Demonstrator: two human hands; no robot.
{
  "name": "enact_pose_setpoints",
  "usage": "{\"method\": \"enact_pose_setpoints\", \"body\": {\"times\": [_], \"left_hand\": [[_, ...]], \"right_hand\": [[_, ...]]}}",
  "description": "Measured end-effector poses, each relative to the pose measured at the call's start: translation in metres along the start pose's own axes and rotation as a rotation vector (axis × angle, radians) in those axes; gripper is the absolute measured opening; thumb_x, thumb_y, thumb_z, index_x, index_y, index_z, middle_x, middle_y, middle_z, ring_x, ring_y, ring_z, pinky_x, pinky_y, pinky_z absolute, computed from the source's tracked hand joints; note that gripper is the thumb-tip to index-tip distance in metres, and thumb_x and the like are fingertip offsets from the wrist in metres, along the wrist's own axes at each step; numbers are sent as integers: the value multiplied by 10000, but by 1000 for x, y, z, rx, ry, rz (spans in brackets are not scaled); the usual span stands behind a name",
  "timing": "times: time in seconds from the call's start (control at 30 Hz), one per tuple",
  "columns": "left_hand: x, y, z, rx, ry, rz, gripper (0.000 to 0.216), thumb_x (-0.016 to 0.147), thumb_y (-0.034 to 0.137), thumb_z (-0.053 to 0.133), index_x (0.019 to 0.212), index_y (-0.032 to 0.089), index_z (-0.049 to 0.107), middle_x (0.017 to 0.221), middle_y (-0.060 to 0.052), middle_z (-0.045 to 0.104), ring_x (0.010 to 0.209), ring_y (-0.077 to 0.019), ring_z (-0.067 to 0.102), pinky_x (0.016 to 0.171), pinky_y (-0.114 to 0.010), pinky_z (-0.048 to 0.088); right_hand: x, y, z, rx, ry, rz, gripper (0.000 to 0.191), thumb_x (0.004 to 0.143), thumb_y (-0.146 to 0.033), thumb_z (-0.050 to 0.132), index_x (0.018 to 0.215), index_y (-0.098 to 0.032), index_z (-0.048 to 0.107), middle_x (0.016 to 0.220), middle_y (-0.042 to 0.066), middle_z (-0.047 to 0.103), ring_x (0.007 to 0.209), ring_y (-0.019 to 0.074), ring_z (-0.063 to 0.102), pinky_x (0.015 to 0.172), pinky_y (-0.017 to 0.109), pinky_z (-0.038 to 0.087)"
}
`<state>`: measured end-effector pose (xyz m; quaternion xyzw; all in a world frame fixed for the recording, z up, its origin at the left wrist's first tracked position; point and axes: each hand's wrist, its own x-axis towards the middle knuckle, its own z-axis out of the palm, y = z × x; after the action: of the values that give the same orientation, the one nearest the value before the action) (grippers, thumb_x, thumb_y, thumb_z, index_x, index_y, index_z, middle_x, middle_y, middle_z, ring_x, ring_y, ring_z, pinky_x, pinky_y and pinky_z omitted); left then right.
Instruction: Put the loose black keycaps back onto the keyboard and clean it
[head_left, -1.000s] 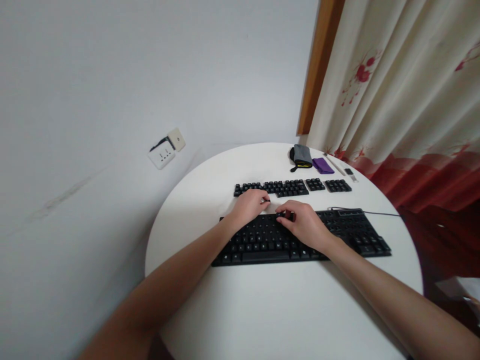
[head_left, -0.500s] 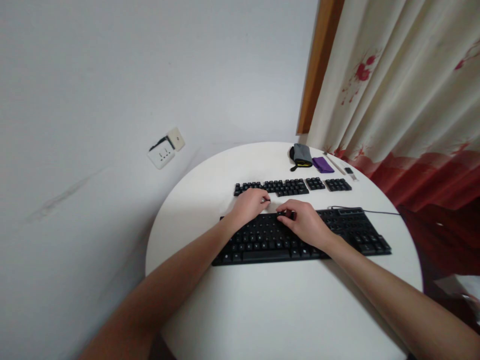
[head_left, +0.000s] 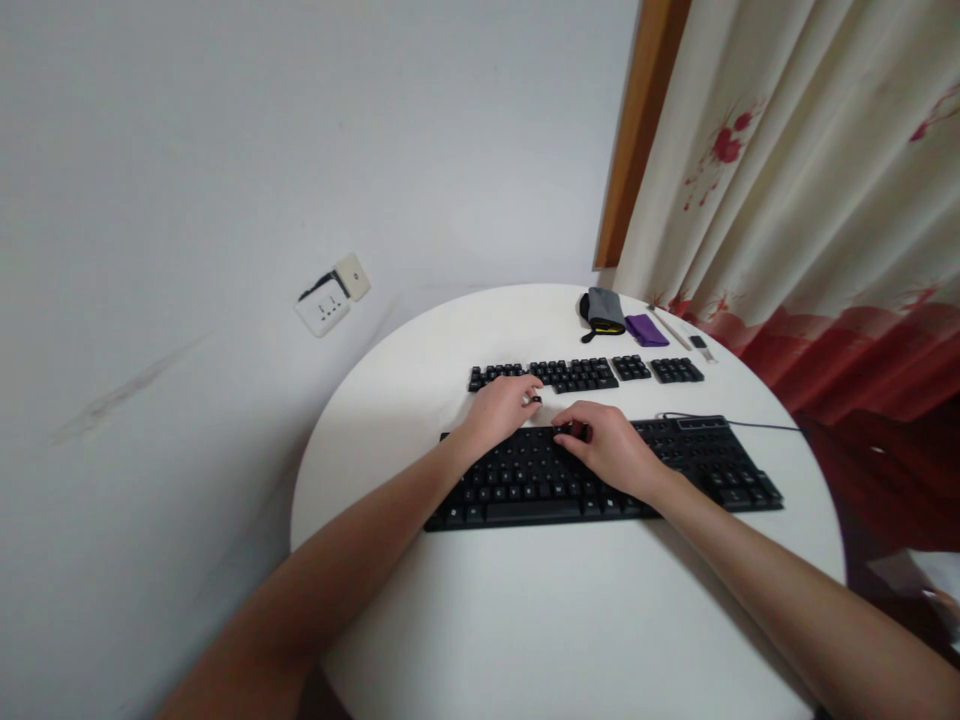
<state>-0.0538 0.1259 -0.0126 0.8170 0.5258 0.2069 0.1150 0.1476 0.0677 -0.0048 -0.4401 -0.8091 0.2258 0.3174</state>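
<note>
A black keyboard [head_left: 536, 510] lies flat on the white round table, many of its key places lacking caps in the upper rows. Between thumb and fingertips, my left hand [head_left: 499, 410] pinches a small black keycap [head_left: 535, 400] just behind the keyboard's back edge. My right hand [head_left: 611, 445] rests over the keyboard's middle, thumb and forefinger closed around a dark keycap at the back row; the other fingers curl out of sight. Behind both hands, loose keycaps [head_left: 585, 376] stand grouped in rows, and my left hand partly covers the left group.
On the table [head_left: 570, 620], a grey folded pouch [head_left: 606, 308], a purple cloth [head_left: 646, 330], a thin stick-like tool [head_left: 671, 328] and a small brush [head_left: 702, 347] lie at the back right. The keyboard's cable [head_left: 757, 425] runs off right. A wall stands at left, a curtain at right.
The left thumb and fingertips have parted slightly, so the keycap between them shows more. My right hand stays almost in the same place on the keyboard.
</note>
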Motion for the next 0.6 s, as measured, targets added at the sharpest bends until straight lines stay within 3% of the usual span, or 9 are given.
{"method": "enact_pose_setpoints", "body": {"times": [0.6], "left_hand": [[0, 3, -8, 33, -19, 33, 189, 823, 239, 725, 1010, 240, 760, 979, -33, 760, 926, -208, 689, 840, -295, 512]], "right_hand": [[0, -2, -3, 11, -9, -25, 140, 824, -152, 676, 948, -210, 709, 814, 8, 673, 706, 149, 590, 683, 283, 463]]}}
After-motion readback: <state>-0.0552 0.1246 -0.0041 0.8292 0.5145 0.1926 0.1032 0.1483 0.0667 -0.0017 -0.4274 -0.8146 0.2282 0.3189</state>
